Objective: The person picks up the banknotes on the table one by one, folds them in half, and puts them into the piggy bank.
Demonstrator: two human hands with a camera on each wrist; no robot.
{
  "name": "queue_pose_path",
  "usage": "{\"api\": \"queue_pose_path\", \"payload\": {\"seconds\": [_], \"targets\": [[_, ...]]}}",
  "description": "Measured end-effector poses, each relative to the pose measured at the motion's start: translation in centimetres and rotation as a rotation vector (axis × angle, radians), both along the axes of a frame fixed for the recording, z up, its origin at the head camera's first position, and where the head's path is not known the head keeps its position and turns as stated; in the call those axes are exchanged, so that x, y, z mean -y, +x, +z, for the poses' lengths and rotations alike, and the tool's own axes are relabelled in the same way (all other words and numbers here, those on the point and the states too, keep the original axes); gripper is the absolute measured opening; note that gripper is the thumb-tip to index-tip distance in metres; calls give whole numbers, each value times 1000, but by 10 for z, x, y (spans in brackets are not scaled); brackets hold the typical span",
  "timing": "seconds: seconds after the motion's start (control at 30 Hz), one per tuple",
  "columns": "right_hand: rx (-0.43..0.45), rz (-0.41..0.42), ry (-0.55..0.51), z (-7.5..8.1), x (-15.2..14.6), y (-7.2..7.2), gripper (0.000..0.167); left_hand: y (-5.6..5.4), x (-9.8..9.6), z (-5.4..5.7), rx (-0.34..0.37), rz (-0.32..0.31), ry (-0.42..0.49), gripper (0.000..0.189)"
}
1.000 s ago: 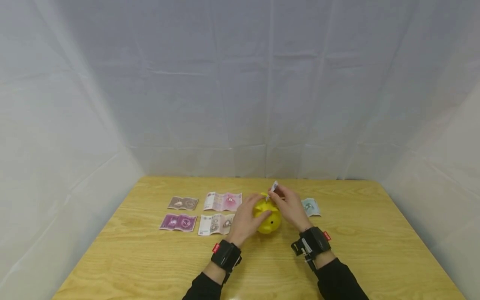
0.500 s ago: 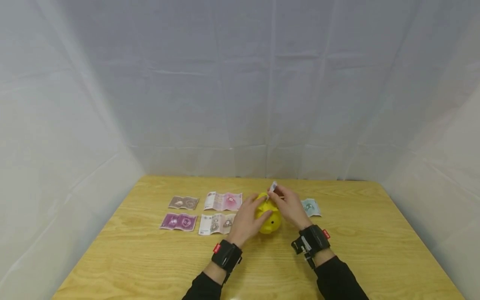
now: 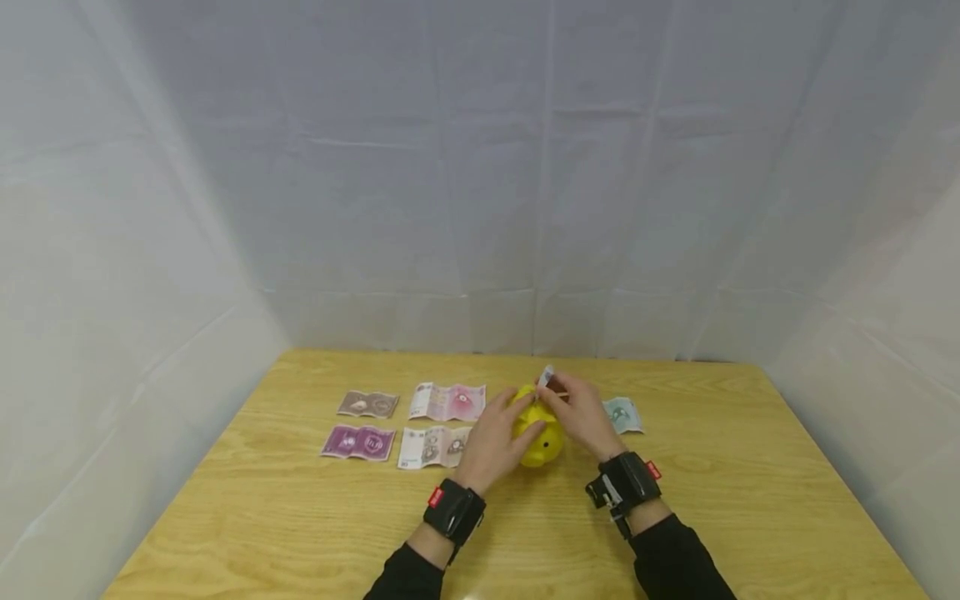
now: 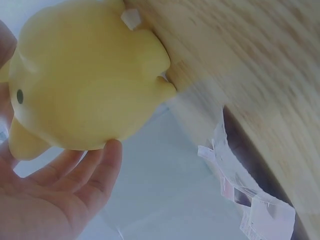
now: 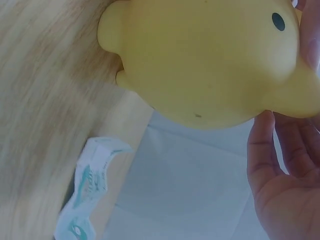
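A yellow piggy bank (image 3: 538, 454) stands on the table, its eyed face turned toward me. My left hand (image 3: 489, 447) holds it from the left, fingers and thumb spread round its side; in the left wrist view fingertips (image 4: 114, 150) touch its body (image 4: 85, 75). At its top, my right hand (image 3: 588, 423) pinches a small folded banknote (image 3: 547, 376) that sticks up above the fingertips. The note's lower end and the slot are hidden. In the right wrist view, fingers (image 5: 261, 145) of the right hand touch the pig near an ear.
On the left lie a brown banknote (image 3: 368, 404), a purple one (image 3: 358, 442), a pink one (image 3: 447, 402) and a pale one (image 3: 432, 447), partly behind the left hand. A green banknote (image 3: 623, 414) lies right of the right hand. White sheeting (image 3: 480, 208) surrounds the wooden table (image 3: 300, 533).
The folded note and the right fingertips sit slightly lower against the pig's top. The left hand keeps its hold, and the notes on the table have not moved.
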State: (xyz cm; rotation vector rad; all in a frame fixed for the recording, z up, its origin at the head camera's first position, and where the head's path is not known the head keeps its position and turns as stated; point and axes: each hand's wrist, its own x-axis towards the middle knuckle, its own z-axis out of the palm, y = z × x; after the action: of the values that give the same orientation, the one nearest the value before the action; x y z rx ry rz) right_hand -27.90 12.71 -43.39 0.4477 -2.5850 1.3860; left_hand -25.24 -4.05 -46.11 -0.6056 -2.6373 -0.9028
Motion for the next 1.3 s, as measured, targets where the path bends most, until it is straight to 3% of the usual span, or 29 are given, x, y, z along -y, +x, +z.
{"api": "queue_pose_path", "payload": {"seconds": [0.27, 0.67, 0.87, 1.1, 1.3], "targets": [[-37, -4, 127, 1, 7, -2, 14, 0, 0, 0, 13, 8, -5, 52], [-73, -8, 184, 0, 9, -2, 15, -1, 0, 0, 5, -11, 4, 54], [-80, -8, 164, -4, 9, -3, 17, -4, 1, -3, 110, -16, 52, 69], [-83, -4, 142, -7, 8, -2, 17, -8, 3, -5, 293, -53, 231, 86], [-84, -5, 145, -7, 7, -3, 18, -11, 3, -7, 337, -60, 293, 92]]}}
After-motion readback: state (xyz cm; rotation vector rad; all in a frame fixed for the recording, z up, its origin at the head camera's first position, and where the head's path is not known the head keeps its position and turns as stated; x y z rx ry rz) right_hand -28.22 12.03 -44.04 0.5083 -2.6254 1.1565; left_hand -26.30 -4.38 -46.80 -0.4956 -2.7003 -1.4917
